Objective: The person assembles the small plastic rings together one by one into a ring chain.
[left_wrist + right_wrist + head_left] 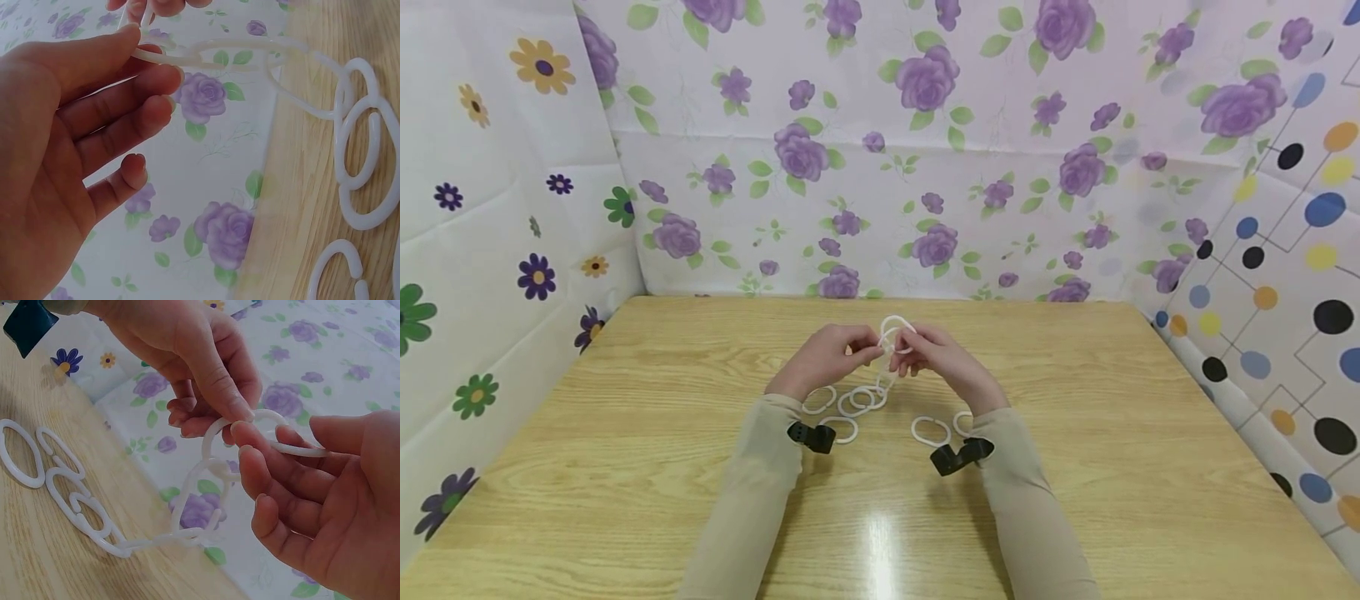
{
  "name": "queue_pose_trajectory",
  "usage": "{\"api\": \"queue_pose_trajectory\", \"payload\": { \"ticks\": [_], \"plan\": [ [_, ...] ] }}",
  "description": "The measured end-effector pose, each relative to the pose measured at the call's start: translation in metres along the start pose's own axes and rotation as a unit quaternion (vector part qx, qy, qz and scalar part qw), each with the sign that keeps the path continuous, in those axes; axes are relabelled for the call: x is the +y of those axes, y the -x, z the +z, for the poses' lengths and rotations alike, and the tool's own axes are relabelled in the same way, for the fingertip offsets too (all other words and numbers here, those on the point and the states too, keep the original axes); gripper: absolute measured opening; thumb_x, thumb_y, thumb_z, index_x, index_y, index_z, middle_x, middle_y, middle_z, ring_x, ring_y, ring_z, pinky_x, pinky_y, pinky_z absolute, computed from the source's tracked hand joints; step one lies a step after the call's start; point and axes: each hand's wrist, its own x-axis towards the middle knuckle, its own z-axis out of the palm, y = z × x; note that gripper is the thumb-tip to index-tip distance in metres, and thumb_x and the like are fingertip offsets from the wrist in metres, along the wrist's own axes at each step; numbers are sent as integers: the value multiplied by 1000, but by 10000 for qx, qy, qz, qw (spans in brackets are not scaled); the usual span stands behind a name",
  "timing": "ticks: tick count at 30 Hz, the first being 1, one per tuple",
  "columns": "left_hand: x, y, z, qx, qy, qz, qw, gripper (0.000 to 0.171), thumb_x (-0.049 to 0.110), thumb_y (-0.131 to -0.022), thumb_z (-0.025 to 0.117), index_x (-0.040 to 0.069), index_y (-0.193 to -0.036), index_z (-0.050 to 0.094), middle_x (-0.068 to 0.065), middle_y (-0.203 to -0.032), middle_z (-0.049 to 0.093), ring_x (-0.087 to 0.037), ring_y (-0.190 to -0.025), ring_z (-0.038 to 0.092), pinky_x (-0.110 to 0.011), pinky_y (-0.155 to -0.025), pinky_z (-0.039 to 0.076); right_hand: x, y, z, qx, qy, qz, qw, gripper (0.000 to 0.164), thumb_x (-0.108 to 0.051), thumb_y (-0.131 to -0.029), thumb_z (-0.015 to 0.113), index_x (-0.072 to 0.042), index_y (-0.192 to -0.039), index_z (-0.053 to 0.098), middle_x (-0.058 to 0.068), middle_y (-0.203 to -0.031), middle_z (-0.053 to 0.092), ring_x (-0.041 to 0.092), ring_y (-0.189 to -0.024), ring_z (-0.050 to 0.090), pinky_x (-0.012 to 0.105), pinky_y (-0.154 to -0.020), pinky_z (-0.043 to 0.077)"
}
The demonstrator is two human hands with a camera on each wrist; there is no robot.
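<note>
My left hand (827, 358) and right hand (951, 367) are raised close together over the far half of the table. Between thumb and fingertips, the left hand pinches a white plastic chain link (208, 442). The right hand (331, 500) pinches another white C-shaped link (300, 450), which meets the first at the left fingertips. Whether the two are hooked together cannot be told. From the held links a chain of white links (181, 497) hangs down, and its lower end lies on the tabletop. In the left wrist view, the left hand's (94, 125) other fingers are spread loosely.
Separate white links lie on the wooden table (625, 467): one (855, 432) near the left wrist, others (915, 429) near the right wrist. Black wrist cameras (811, 437) sit on both sleeves. Flowered cloth (880, 217) stands behind the table, with patterned cloths at both sides.
</note>
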Motion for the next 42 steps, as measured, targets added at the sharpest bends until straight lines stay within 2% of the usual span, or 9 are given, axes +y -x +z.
{"api": "queue_pose_trajectory", "payload": {
  "ticks": [4, 10, 15, 19, 24, 31, 35, 39, 42],
  "plan": [
    [0, 1, -1, -69, 1, -47, 10000, 15, 28, -97, 60, 15, -95, 67, 0, -77, 65, -10, -66, 52, -26, -66, 43, -2, 3, -1, 137, 46, 29, 9999, 24, -26, -105, 42, -7, -95, 52, -3, -79, 66, 11, -71, 60, 24, -67, 47],
    [0, 2, -3, -148, 48, -104, 9998, 16, 28, -98, 59, 15, -94, 67, -3, -77, 66, -12, -66, 52, -28, -66, 44, -6, 7, -2, 124, 126, -53, 9998, 10, -18, -99, 55, -8, -99, 53, 0, -78, 63, 12, -73, 58, 26, -70, 49],
    [-1, 2, -3, -208, 8, -104, 9997, 16, 28, -98, 58, 16, -94, 67, -7, -80, 68, -11, -67, 53, -28, -67, 44, -8, 8, -4, 176, 0, 15, 9998, 8, -14, -98, 57, -8, -101, 54, 1, -76, 62, 11, -71, 58, 25, -70, 49],
    [-3, 2, -2, -264, 5, -140, 9996, 15, 29, -98, 59, 17, -95, 68, -5, -81, 68, -11, -69, 55, -28, -69, 46, -9, 9, -5, 270, 41, 14, 9996, 12, -16, -99, 55, -4, -103, 55, -2, -75, 62, 10, -70, 58, 24, -69, 49],
    [-4, 2, -3, -321, 26, -208, 9993, 15, 29, -98, 59, 17, -98, 68, -3, -81, 67, -11, -69, 55, -29, -69, 46, -10, 9, -8, 418, 69, -60, 9991, 27, -21, -101, 51, 5, -108, 56, -2, -75, 61, 10, -70, 57, 23, -68, 49],
    [-4, 3, -4, -420, 48, -201, 9989, 15, 27, -98, 58, 16, -103, 67, -5, -82, 69, -10, -69, 57, -29, -68, 47, -10, 8, -9, 634, 57, -91, 9979, 29, -24, -103, 48, 2, -102, 60, -2, -68, 58, 9, -64, 54, 23, -64, 46],
    [-3, 3, -4, -476, 150, -294, 9983, 23, 30, -99, 56, 17, -118, 62, -7, -84, 69, -15, -71, 59, -30, -67, 47, -8, 7, -9, 506, 152, -177, 9984, 29, -25, -103, 48, 1, -98, 62, -1, -64, 53, 11, -59, 48, 26, -62, 43],
    [-2, 2, -4, -492, 216, -476, 9974, 37, 36, -100, 53, 22, -134, 49, -2, -91, 67, -16, -77, 61, -32, -70, 48, -9, 9, -9, 149, 338, -247, 9990, 31, -26, -103, 47, -2, -95, 63, 0, -61, 47, 13, -56, 43, 27, -61, 40],
    [-1, 2, -4, -485, 189, -508, 9974, 38, 38, -100, 52, 23, -135, 49, 0, -94, 67, -13, -78, 59, -32, -71, 48, -10, 10, -8, -174, 523, -384, 9977, 32, -26, -104, 46, 0, -97, 64, 0, -62, 46, 17, -57, 42, 27, -61, 39]
  ]
}}
